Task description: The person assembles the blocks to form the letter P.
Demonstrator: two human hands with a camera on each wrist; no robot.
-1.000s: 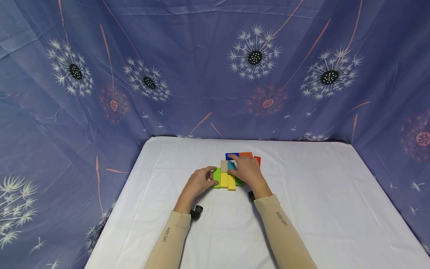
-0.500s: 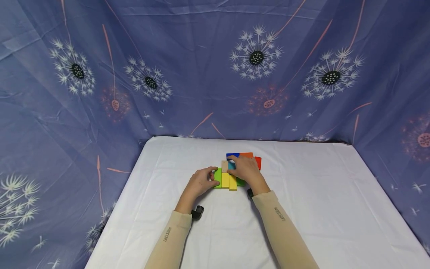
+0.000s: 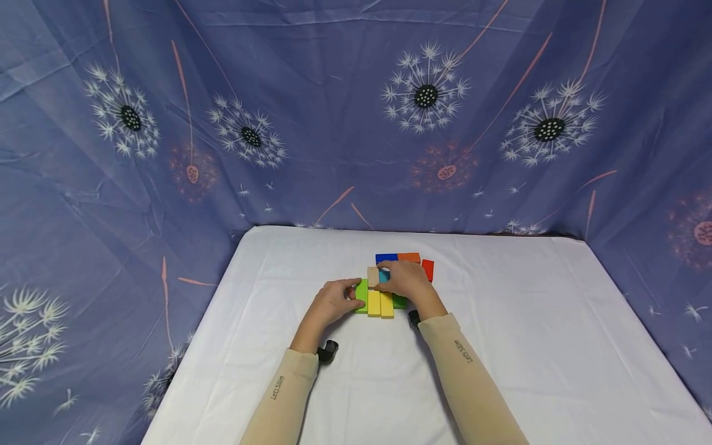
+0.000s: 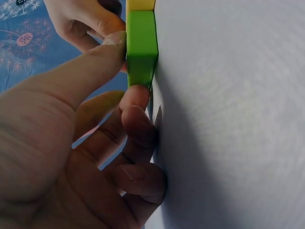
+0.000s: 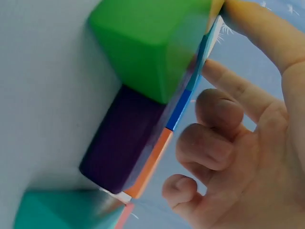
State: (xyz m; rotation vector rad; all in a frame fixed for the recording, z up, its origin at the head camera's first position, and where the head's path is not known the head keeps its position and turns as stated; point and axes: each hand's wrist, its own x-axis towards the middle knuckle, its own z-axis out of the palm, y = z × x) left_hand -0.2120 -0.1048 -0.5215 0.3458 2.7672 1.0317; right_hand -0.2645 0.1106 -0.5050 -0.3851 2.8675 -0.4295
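Observation:
Small coloured wooden blocks lie in a tight cluster on the white table. My left hand (image 3: 330,303) pinches a light green block (image 3: 361,296) at the cluster's left side, thumb on its near part and fingers at its far end. My right hand (image 3: 408,281) bends over the cluster, its thumb and index finger spanning a light blue block (image 3: 384,277) beside a plain wood block (image 3: 373,277); its other fingers curl free in the right wrist view. Two yellow blocks (image 3: 374,304) lie side by side nearest me. A green block (image 5: 143,47) sits right of them, partly under my right hand.
Behind the cluster are a blue block (image 3: 386,257) and an orange block (image 3: 409,257) end to end, with a red block (image 3: 428,269) to the right. The right wrist view also shows a dark purple block (image 5: 124,138) and a teal block (image 5: 62,210). A patterned curtain (image 3: 311,123) hangs behind.
My right index finger has drawn back toward me. The plain wood and yellow blocks have slid slightly toward me. My left hand has stayed at the light green block.

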